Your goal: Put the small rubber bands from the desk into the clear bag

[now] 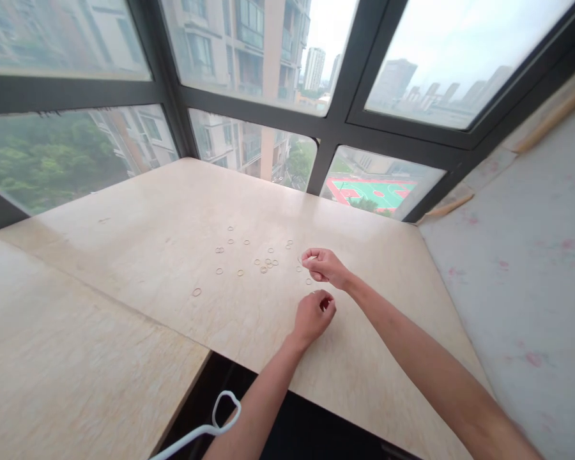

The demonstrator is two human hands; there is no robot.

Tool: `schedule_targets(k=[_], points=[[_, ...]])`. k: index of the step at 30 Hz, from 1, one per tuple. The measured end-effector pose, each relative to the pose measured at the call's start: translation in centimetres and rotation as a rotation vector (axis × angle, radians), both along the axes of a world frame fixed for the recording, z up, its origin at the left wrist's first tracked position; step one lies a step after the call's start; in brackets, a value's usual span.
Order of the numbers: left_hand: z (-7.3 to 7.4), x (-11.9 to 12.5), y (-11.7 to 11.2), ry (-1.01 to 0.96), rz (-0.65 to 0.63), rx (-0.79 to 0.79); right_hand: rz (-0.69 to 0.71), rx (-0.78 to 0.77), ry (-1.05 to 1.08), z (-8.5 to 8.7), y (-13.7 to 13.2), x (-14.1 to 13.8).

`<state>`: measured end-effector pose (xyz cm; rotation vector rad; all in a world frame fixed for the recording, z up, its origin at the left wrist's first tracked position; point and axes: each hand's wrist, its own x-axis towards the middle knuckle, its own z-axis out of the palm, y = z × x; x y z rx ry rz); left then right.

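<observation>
– What do we have on the ledge?
– Thin rings, scattered, some of them bunched in a cluster; let us place everything by that cluster
– Then where is our right hand?
– To the right of the cluster, over the ledge, fingers bent and fingertips drawn together; a ring shows right at the tips, though we cannot tell whether they grip it
– And our left hand?
– Right of the cluster too, but nearer us; its fingers curl round a dark hollow, and we cannot tell whether the tips meet or hold anything
– How do the other rings lie?
– Many are left of the cluster, a few in close pairs; one lies apart, left and nearer us; two more sit to the right, near our right hand
– What else do we see?
– A white cord loops well nearer us than the cluster, by our left forearm; the window stands beyond the cluster, a green and red court showing through it to the right; the flowered wall is well to the right of the cluster
</observation>
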<state>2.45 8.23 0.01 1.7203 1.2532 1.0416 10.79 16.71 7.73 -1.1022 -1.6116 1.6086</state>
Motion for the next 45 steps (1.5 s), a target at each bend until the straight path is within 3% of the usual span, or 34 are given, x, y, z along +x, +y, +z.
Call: schedule_targets(k=[4,10,15,21,24,32,40,45], points=[[-0.1,0.1,0.2,0.001,-0.004,0.025,-0.181,-0.047,0.086,-0.1,-3.9,6.4],[-0.3,0.2,0.5,-0.023,0.009,0.025,-0.456,0.002,-0.021,-0.4,-9.9,15.6],[-0.1,0.2,0.5,-0.049,0.022,0.017,-0.635,0.062,-0.257,-0.6,-13.5,19.9],[0.1,0.2,0.5,-0.056,0.060,-0.002,-0.507,0.273,-0.848,-1.6,-14.5,20.9],[0.1,0.2,0.5,-0.053,0.072,-0.006,-0.514,0.322,-0.958,-1.9,-14.5,21.0],[0.4,0.4,0.3,-0.045,0.095,-0.018,-0.645,0.380,-0.716,-2.0,-17.9,20.0],[0.2,0.1,0.1,-0.052,0.094,-0.017,-0.625,0.287,-0.425,-6.2,-22.3,17.2],[0.1,0.0,-0.2,-0.085,0.110,-0.034,-0.718,0.221,-0.152,-6.7,-22.8,17.6]])
